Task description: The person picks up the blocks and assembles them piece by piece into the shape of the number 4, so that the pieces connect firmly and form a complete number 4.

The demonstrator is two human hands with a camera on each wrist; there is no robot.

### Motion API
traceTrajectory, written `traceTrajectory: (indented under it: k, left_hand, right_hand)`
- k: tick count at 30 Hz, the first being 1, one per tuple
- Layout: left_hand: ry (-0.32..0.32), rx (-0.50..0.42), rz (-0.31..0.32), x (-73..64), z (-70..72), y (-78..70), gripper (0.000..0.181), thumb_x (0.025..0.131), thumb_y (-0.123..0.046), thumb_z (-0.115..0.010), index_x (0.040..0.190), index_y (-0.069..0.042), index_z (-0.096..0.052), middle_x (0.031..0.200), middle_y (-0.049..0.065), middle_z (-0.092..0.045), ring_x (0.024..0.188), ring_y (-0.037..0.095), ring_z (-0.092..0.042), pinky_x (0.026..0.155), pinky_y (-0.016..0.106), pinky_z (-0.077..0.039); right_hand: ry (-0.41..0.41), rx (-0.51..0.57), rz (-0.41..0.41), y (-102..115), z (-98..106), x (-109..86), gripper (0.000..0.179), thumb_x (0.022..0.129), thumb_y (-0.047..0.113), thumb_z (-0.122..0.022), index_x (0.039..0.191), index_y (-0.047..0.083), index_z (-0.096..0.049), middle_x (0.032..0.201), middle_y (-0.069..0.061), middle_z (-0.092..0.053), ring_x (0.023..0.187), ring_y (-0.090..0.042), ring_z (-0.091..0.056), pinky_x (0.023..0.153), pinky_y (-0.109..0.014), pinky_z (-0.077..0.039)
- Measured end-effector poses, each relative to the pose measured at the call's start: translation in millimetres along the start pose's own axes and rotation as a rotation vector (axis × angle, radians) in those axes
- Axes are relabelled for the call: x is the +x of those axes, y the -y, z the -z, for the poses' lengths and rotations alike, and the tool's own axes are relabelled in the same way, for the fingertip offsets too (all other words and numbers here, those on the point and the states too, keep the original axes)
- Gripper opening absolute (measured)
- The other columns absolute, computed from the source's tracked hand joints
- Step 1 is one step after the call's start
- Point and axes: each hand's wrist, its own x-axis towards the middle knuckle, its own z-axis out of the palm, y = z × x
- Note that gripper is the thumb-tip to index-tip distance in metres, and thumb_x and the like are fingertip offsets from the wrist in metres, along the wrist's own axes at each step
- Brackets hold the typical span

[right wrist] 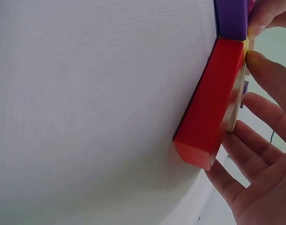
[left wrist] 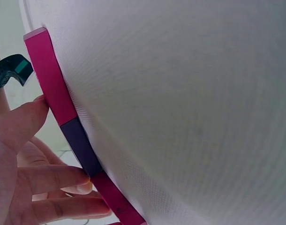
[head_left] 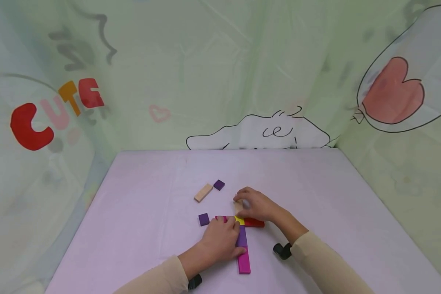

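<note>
In the head view, flat coloured blocks form a cross on the table: a yellow block [head_left: 239, 221] at the centre, a red block [head_left: 254, 223] to its right, a pink block [head_left: 220, 218] to its left. Below the yellow one run a purple block [head_left: 241, 236] and a magenta block [head_left: 244, 263]. My left hand [head_left: 220, 241] steadies them, fingertips at the pink and yellow blocks, thumb [left wrist: 33, 115] against the magenta one. My right hand [head_left: 258, 205] pinches a plain wooden block [head_left: 238, 207] lengthwise above the yellow one, thumb at its near end, fingers at the far end.
Another plain wooden block [head_left: 203, 192] lies farther back, beside a dark purple block [head_left: 219, 185]. A second dark purple block [head_left: 203, 219] sits left of the cross. Patterned cloth walls [head_left: 220, 81] stand behind and beside the table [head_left: 150, 183].
</note>
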Motion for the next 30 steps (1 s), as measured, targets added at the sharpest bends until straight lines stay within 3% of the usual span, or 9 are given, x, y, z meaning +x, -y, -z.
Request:
traceTrajectory:
  k: [22,30]
  left_hand:
    - [-0.005,-0.013,0.006,0.3,0.1,-0.3,0.075,0.09,-0.075,-0.059,0.134,-0.015,-0.066,0.129,0.002,-0.066,0.105,0.026,-0.068,0.088,0.035,-0.058]
    - [0.004,-0.012,0.009,1.2,-0.5,-0.6,0.075,0.089,-0.075,-0.06,0.134,-0.015,-0.066,0.13,0.003,-0.066,0.105,0.026,-0.068,0.089,0.035,-0.058]
  right_hand:
    - [-0.021,-0.026,-0.01,3.7,-3.5,0.5,0.041,0.09,0.024,-0.08,0.129,0.016,-0.072,0.145,-0.012,-0.058,0.137,-0.034,-0.055,0.108,-0.052,-0.05]
    - [0.006,-0.047,-0.034,1.2,-6.5,2.4,0.045,0.092,0.027,-0.078,0.135,0.018,-0.068,0.151,-0.011,-0.056,0.143,-0.035,-0.05,0.11,-0.055,-0.047]
